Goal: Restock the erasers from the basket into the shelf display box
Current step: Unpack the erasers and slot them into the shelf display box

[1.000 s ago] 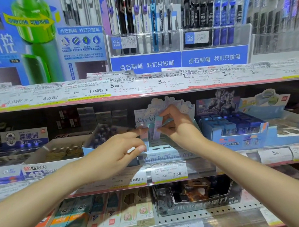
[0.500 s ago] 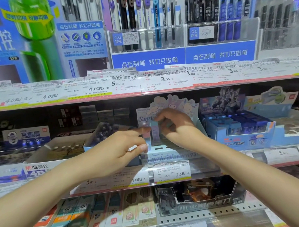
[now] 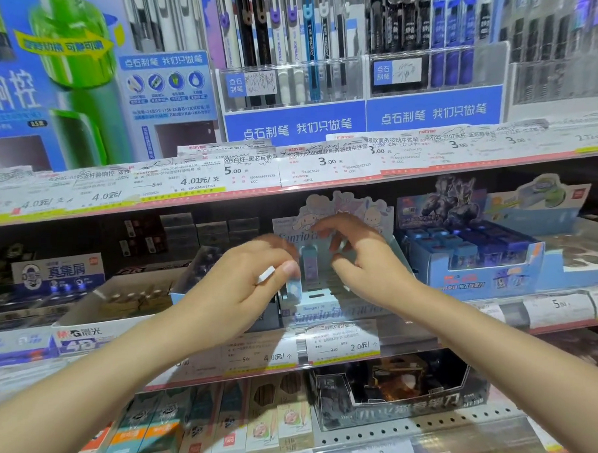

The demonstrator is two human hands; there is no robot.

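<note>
On the left of the middle shelf (image 3: 432, 333) stands a white carton (image 3: 99, 313) with brown items inside, too blurred to make out. Right of it the left hand (image 3: 238, 290) reaches in over the shelf edge, its grip pinched on erasers: a white eraser end (image 3: 266, 275) pokes out between thumb and forefinger, and a pale blue eraser (image 3: 292, 290) sits under the thumb tip, at the front left corner of the display box (image 3: 332, 310). Just right of the thumb another eraser (image 3: 309, 265), blue with a purple panel, stands upright in the box, between the two hands. The box is pale blue with slotted rows and a cartoon header card (image 3: 344, 207) rising behind. The right hand (image 3: 364, 257) hovers over the box's middle, fingers curled and spread apart, holding nothing that can be seen; its fingertips are near the upright eraser, but contact cannot be told. Farther right sits a blue box (image 3: 477, 270) of dark blue items, touching the display box's side. A 2.0 price tag (image 3: 344, 344) hangs on the shelf rail below the display box.
</note>
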